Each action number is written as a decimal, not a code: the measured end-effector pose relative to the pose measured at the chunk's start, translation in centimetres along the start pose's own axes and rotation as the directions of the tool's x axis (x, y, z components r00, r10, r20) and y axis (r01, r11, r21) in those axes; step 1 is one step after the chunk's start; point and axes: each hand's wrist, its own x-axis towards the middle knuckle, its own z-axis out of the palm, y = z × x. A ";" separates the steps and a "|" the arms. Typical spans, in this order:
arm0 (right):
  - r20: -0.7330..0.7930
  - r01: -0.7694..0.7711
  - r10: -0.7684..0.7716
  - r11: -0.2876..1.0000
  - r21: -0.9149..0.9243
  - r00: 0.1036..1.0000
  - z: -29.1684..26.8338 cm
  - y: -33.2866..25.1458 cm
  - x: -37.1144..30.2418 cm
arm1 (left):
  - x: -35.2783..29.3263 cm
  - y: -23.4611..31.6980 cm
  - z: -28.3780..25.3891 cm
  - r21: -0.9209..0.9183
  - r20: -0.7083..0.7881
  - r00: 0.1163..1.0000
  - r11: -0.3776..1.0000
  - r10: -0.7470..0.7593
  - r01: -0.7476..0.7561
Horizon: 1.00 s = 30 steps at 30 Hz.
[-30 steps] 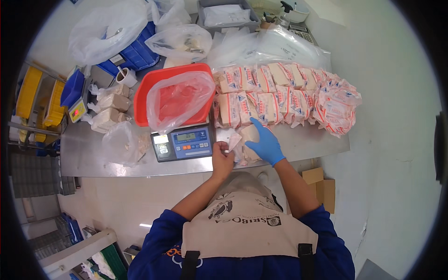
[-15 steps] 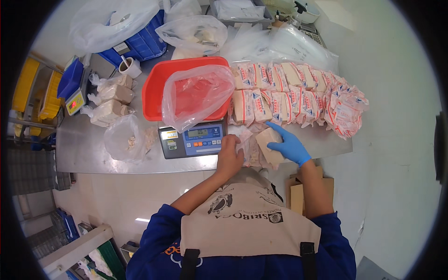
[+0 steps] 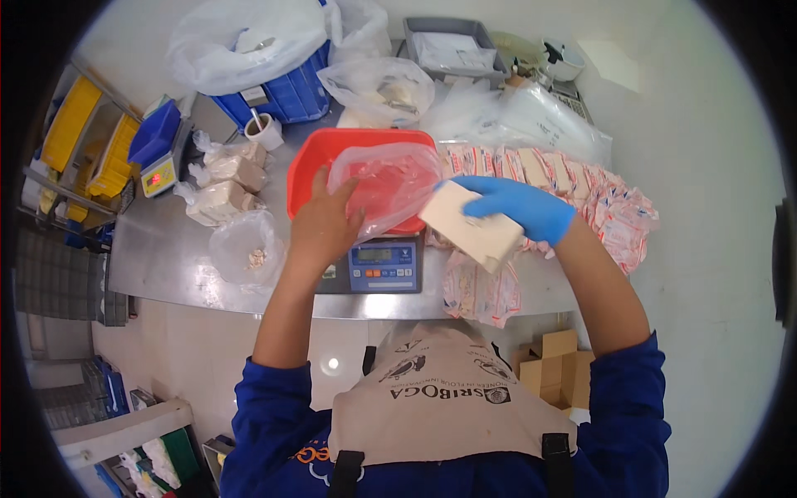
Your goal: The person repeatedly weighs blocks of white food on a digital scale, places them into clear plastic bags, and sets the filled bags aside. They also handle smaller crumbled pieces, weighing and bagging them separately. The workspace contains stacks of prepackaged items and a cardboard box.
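Note:
My gloved right hand [image 3: 527, 207] grips a bare, pale yeast block [image 3: 466, 226], raised and tilted at the right edge of a red tub [image 3: 300, 184]. A clear plastic bag [image 3: 397, 212] lines part of the tub, its mouth spread wide. My bare left hand [image 3: 325, 217] is open over the tub's left side, fingers apart at the bag's edge; whether they touch the film I cannot tell. Beneath the tub, a blue-panelled scale [image 3: 383, 267] shows its front. Opened paper wrappers [image 3: 483, 292] lie by the table's front edge, below the block.
Wrapped blocks [image 3: 540, 166] stand in rows at the right, with crumpled wrappers [image 3: 627, 228] at their end. To the left are bagged blocks [image 3: 232, 174], a bag of crumbs [image 3: 249, 249] and a small scale [image 3: 158, 178]. A blue crate [image 3: 286, 87] stands behind. An open carton [image 3: 556, 369] sits below the table.
My right hand has lifted the block up and left from the wrappers to the tub. My left hand has let go of the wrapper and moved left, over the tub.

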 end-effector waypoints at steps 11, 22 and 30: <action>-0.111 0.035 -0.639 0.211 -0.977 0.761 5.7 4.8 23.3 | -4.1 7.9 1.1 -0.361 -0.054 0.997 0.932 -0.059 0.035; -0.280 0.463 -0.433 0.885 0.046 0.857 6.7 1.0 11.8 | -1.1 2.9 -2.2 -0.182 -0.398 0.917 0.982 -0.019 -0.058; -0.806 -0.076 -0.238 0.941 -0.329 0.541 -4.3 21.8 -3.9 | -5.2 8.7 8.3 -0.323 0.245 0.771 0.799 0.588 -0.507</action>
